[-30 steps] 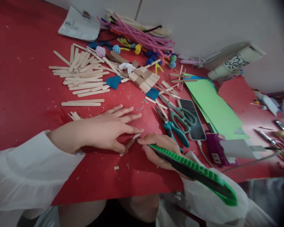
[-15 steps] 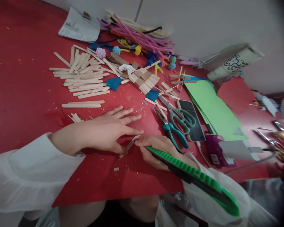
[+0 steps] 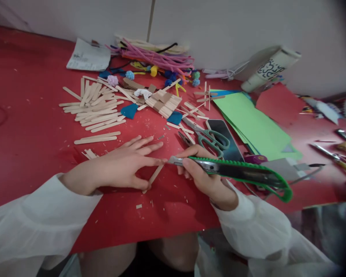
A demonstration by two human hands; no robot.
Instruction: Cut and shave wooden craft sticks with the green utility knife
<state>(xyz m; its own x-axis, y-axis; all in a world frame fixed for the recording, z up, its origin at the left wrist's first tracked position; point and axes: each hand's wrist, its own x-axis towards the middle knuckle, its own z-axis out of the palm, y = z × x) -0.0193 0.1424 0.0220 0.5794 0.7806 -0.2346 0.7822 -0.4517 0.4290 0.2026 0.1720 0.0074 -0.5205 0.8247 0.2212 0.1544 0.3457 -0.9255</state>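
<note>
A short piece of wooden craft stick (image 3: 155, 177) lies slanted on the red tabletop. My left hand (image 3: 125, 163) is spread flat over the table, its thumb on the near end of the stick and its index fingertip at the far end. In my right hand (image 3: 203, 180) is a green and black utility knife (image 3: 248, 172), gripped close to its metal nose. The nose points left, beside my left index fingertip; whether the blade touches the stick I cannot tell. Small wood scraps (image 3: 138, 206) lie nearby.
Craft sticks (image 3: 100, 115) are piled at the back left. Behind my right hand lie green-handled scissors (image 3: 212, 140), partly hidden pliers (image 3: 184, 138) and a phone (image 3: 227, 134). Green paper (image 3: 248, 119) lies to the right. Pipe cleaners (image 3: 158, 57) line the wall.
My right hand has turned the knife from slanting toward me to nearly level, lifting its rear end and showing its side. My left hand keeps its spread pose. The camera view has shifted.
</note>
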